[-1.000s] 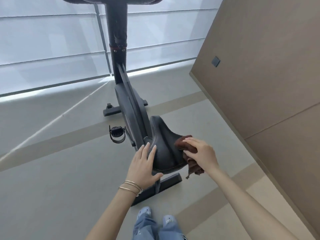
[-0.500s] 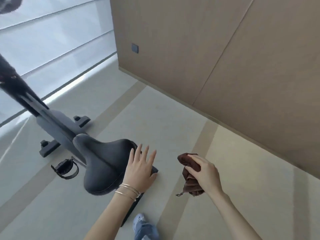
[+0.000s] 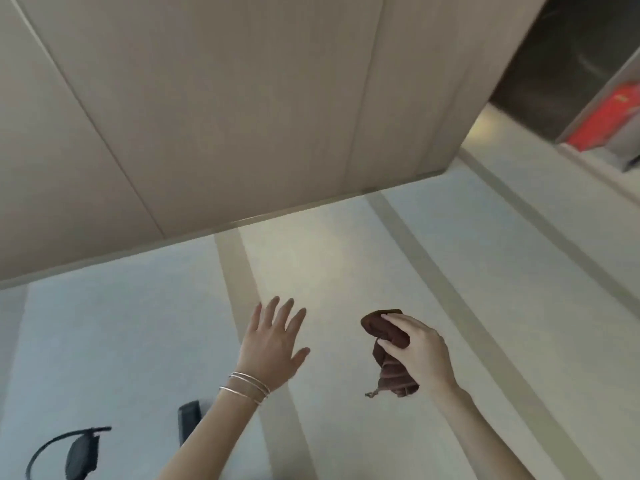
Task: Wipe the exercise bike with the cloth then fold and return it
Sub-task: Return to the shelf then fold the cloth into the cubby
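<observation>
My right hand (image 3: 420, 355) grips a bunched dark brown cloth (image 3: 389, 355), which hangs below my fingers with a small loop at its lower end. To its left, my left hand (image 3: 273, 341) is held flat over the floor, fingers spread, holding nothing, with thin bangles on the wrist. Of the exercise bike only a black pedal with its strap (image 3: 74, 452) and the end of a black base bar (image 3: 188, 422) show at the bottom left. Both hands are away from the bike.
A tan panelled wall (image 3: 225, 116) fills the upper half. The pale floor (image 3: 329, 265) has darker stripes running across it. At the upper right, a dark opening (image 3: 561, 71) and a shelf edge with something red (image 3: 609, 116) are visible.
The view has swung right, away from the bike; the saddle has left the frame. My left hand has come off the saddle. My right hand still holds the cloth, now clear of the bike.
</observation>
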A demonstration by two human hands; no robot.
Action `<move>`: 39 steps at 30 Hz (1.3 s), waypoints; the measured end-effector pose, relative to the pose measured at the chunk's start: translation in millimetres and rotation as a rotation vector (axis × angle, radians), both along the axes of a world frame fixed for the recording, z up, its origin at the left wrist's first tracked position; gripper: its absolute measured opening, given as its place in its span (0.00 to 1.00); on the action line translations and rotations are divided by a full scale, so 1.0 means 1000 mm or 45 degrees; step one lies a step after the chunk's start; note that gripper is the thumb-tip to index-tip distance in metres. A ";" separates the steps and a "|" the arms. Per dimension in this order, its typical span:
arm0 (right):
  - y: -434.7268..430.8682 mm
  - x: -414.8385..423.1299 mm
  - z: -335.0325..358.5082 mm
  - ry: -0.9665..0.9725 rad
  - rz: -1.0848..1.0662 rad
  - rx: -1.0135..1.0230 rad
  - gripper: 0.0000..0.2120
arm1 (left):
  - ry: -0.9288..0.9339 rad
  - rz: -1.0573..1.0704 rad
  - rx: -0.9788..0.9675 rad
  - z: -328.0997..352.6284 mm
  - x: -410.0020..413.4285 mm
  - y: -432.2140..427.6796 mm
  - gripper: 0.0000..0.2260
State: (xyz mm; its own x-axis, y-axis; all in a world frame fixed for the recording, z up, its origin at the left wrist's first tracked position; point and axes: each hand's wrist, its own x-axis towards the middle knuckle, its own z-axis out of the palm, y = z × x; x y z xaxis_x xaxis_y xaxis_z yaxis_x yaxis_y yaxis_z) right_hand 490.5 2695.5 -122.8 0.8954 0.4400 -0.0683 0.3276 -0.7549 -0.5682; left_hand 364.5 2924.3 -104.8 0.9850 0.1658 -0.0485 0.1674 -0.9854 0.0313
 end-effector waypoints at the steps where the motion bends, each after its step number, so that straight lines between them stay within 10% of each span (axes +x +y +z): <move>1: -0.027 0.006 0.000 -0.002 -0.063 0.000 0.19 | 0.015 -0.065 0.010 0.001 0.018 -0.021 0.31; 9: -0.217 0.034 0.001 -0.156 -0.341 -0.164 0.19 | 0.023 -0.508 -0.009 -0.018 0.142 -0.200 0.29; 16: -0.335 0.038 -0.001 -0.124 -0.698 0.182 0.17 | 0.051 -0.834 -0.058 -0.027 0.197 -0.318 0.29; 39: -0.479 0.025 0.025 -0.232 -1.738 0.217 0.18 | 0.109 -1.816 -0.045 -0.012 0.363 -0.548 0.29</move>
State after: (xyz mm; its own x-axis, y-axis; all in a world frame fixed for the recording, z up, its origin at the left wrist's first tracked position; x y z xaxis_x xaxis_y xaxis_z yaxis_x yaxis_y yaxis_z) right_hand 515.9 2216.5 -98.3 0.6093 -0.7906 0.0605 -0.5268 -0.4607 -0.7144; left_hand 727.2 2376.5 -117.2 0.2993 -0.9491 -0.0985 -0.9459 -0.3087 0.0999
